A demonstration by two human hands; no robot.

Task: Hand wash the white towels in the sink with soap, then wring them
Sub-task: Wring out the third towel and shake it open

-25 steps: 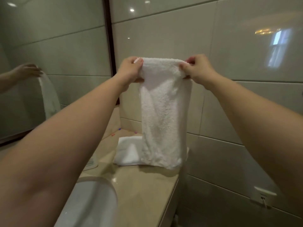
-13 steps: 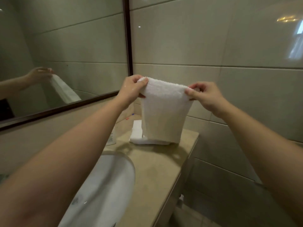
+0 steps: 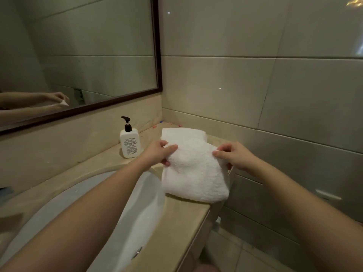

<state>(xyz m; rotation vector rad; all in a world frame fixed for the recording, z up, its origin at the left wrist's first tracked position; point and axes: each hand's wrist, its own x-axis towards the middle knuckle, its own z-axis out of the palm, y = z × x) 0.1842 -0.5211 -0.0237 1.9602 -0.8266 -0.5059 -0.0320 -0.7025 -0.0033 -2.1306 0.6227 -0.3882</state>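
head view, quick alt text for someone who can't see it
Both hands, left and right, pinch a folded white towel resting on a beige counter beside a sink, with a soap bottle behind.

Bare forearms, no sleeves; left hand (image 3: 157,152), right hand (image 3: 234,157) ungloved.

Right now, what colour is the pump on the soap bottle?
Black, on a white soap bottle; the pump shows best in the head view.

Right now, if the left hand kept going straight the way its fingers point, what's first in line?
Likely the towel the left hand already pinches; beyond that, the right hand at its far corner. Depth unclear.
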